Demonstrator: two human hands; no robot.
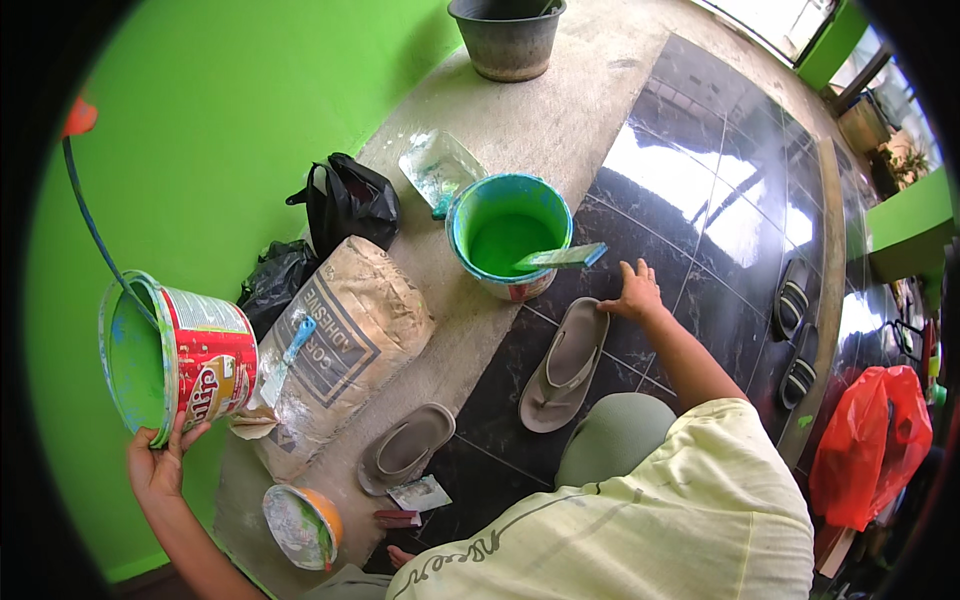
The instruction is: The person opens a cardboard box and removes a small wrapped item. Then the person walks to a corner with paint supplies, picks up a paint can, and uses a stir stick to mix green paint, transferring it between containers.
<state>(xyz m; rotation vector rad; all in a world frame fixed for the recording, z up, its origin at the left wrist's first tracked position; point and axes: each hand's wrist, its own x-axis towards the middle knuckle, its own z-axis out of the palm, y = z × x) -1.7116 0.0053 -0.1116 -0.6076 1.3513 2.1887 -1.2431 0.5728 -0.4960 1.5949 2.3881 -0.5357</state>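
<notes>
My left hand (165, 462) grips the rim of a red-and-white plastic paint bucket (212, 350). This bucket is tipped on its side, its mouth toward the green wall, and its inside is coated green. My right hand (637, 295) has its fingers spread and holds nothing; it is above the dark tiles, close to the toe of a grey-brown flip-flop (570, 365). Just left of that hand, an upright bucket (462, 235) contains green paint. A paint-smeared flat stick or brush handle (565, 257) leans out over its rim.
A paper adhesive sack (385, 310) bears a paint-smeared scraper (285, 362). Black plastic bags (352, 205), a clear tray (438, 168) and a dark tub (507, 45) line the wall (230, 120). An orange bowl (300, 525) and another sandal (408, 447) are nearer. A red bag (872, 445) is at right.
</notes>
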